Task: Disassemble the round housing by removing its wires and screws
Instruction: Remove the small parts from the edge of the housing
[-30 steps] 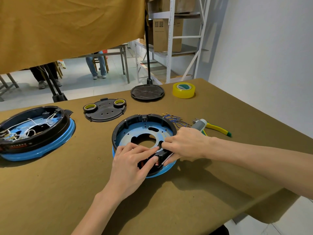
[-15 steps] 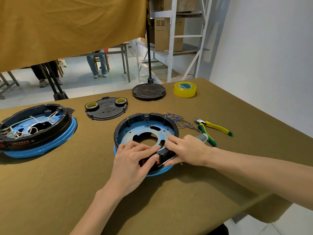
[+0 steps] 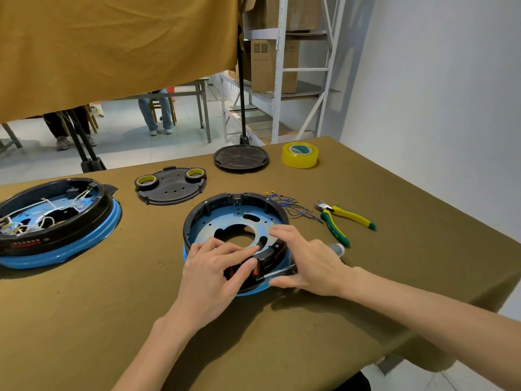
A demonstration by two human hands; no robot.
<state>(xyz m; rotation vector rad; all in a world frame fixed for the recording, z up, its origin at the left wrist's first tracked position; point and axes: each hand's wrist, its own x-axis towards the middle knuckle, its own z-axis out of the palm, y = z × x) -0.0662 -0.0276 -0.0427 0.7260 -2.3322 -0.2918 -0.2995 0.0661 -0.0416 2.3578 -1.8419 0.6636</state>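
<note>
Rightward now, right hand (image 3: 307,261) holds a steel-shafted screwdriver (image 3: 277,273); left hand (image 3: 217,266) pinches round black-rimmed housing (image 3: 236,218).

I see matt olive cloth over the bench (image 3: 366,277), and the round housing (image 3: 225,218) has a glossy blue plastic rim.

Near rim of the round housing (image 3: 236,218) is covered by the left hand (image 3: 214,272) and right hand (image 3: 307,261), so the panel under the fingers is mostly hidden. The screwdriver (image 3: 277,273) shows only a strip of shaft and a grey handle end past the right hand; tip contact can't be read. Second housing (image 3: 56,221) is cut off at the left edge, its label too small to read.
</note>
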